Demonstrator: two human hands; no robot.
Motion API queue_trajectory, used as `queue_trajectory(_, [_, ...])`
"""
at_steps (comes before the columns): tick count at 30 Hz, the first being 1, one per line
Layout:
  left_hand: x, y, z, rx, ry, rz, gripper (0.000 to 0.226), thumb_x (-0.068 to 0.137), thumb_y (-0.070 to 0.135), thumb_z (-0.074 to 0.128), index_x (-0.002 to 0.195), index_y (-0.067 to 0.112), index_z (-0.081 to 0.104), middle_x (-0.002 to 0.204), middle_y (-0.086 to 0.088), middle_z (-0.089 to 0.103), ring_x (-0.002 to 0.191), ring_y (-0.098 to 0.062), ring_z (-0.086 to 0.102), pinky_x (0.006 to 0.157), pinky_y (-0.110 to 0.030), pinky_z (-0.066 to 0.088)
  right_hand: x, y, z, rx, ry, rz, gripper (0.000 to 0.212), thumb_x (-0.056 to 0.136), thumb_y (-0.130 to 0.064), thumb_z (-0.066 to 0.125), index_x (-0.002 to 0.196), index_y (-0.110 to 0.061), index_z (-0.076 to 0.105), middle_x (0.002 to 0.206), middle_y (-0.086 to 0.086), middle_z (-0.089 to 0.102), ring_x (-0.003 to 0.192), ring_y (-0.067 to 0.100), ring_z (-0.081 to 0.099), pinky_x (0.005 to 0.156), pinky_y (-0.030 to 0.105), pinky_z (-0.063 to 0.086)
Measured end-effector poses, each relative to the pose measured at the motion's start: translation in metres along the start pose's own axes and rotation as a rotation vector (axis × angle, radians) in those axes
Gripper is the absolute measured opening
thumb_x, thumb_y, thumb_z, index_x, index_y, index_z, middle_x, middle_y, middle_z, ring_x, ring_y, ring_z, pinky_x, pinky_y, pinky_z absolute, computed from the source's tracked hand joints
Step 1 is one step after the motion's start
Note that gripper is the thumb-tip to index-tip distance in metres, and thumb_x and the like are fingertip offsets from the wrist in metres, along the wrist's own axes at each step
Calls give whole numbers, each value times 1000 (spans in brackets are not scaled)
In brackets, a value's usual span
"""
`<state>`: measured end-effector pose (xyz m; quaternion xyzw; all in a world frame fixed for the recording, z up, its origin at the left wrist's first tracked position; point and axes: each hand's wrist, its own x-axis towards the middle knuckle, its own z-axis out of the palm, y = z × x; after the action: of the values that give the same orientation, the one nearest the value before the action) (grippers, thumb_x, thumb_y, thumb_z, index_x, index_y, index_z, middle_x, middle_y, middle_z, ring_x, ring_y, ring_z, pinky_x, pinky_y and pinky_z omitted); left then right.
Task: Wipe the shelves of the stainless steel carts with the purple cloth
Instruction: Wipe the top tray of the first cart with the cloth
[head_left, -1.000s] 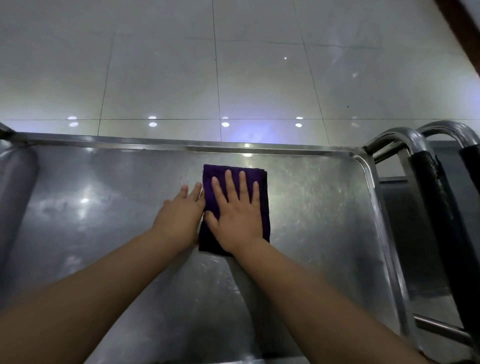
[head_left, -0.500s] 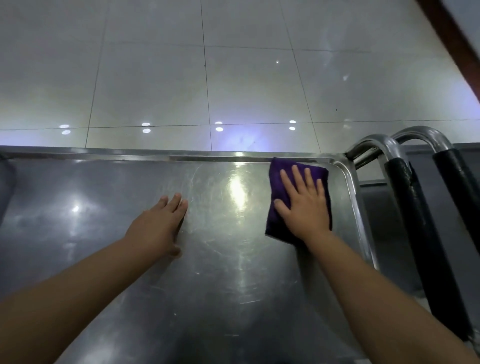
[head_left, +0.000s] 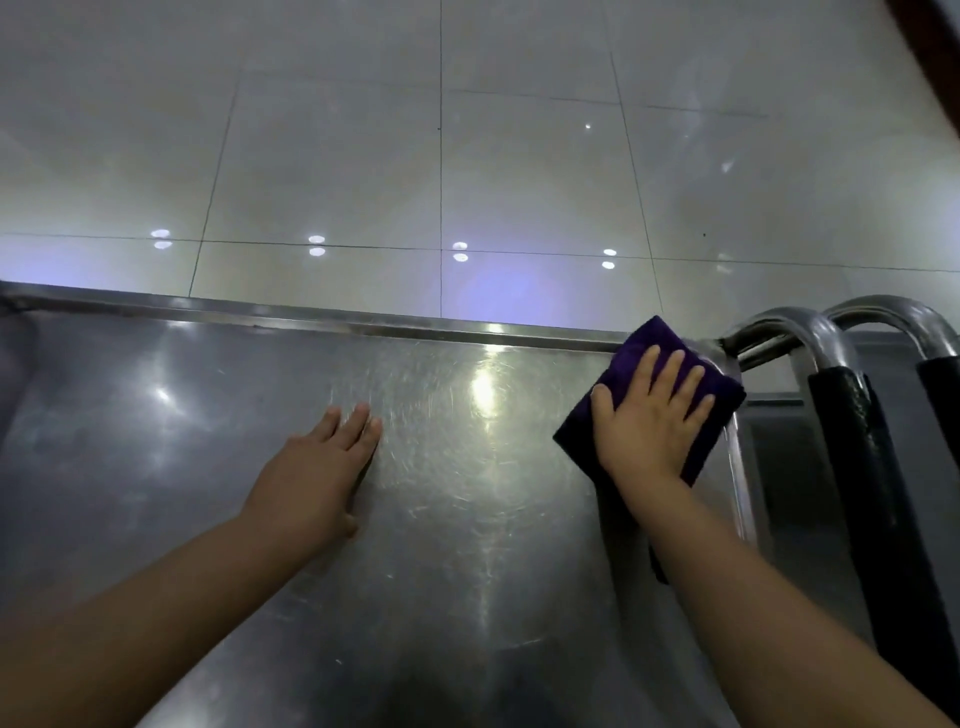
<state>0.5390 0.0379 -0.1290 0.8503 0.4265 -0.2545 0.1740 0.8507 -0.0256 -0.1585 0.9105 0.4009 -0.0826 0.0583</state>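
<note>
Your right hand (head_left: 652, 423) presses flat, fingers straight and spread, on the purple cloth (head_left: 631, 348), which has travelled from mid-shelf into the far right corner of the cart shelf (head_left: 467, 519). Your left hand (head_left: 317, 478), fingers straight, now rests on bare steel, off the cloth. In my judgement that stroke is complete; the left portion remains.

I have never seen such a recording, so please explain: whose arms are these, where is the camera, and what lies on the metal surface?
No machine here: a person wears one wide-angle camera on the head, looking forward and down. The arms are that person's own. The flat, scratched stainless steel cart shelf fills the lower picture; glossy pale floor tiles lie beyond. The right hand presses a folded purple cloth flat into the shelf's far right corner. The left hand rests open on bare metal. At the right stand curved steel handles with black padding.
</note>
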Motion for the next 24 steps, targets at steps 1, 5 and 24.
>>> queue_trajectory(1, [1,-1,0,-11,2,-2,111,81,40,70,149,24,-15,155,3,-23,146,-21,-9,115,-38,18,-2,-12,2,-8,2,-28,76,95,-54,24,153,-12,-2,160,17,-5,146,37,-7,117,54,-4])
queue_trajectory(5, [3,-5,4,-49,27,-6,111,79,38,71,149,26,-14,145,7,-31,146,-20,-8,115,-38,18,-20,-61,12,-69,26,-235,77,94,-57,19,153,-14,-6,160,16,-7,146,38,-9,117,55,-5])
queue_trajectory(24, [2,-6,0,-74,3,-31,111,77,33,73,150,25,-10,157,4,-20,146,-18,-10,116,-39,15,1,-124,6,-87,-1,-933,69,89,-54,14,153,-31,2,161,-2,-5,147,20,-14,115,39,-20])
